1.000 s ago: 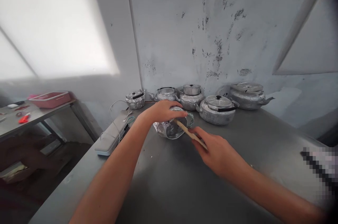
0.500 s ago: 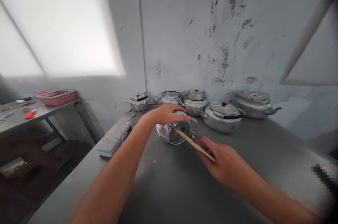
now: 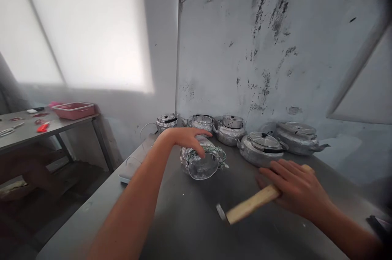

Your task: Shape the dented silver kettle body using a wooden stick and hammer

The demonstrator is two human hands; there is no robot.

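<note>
An aluminium kettle (image 3: 204, 168) lies tipped on its side, its round opening facing me. Its handle (image 3: 214, 151) is wrapped in green and white cord. My left hand (image 3: 186, 137) is over the kettle with thumb and fingers spread; the thumb tip is at the cord-wrapped handle, and I cannot tell whether it presses on it. To the right, my right hand (image 3: 295, 188) grips a hammer (image 3: 254, 202) by its wooden handle. The hammer's small metal head points left and down, apart from the kettle, and is slightly blurred.
Several aluminium kettles stand by the wall, including a lidded one (image 3: 261, 147) and a large one (image 3: 297, 139) with its spout rightward. A flat pale device (image 3: 125, 178) with cables is behind my left arm. A side table holds a pink basket (image 3: 75, 110) and tools.
The wooden handle has come out of the kettle's opening; my right hand has moved right with the hammer, now turned head-left. My left hand's fingers have spread, and the kettle's handle has shifted across its top.
</note>
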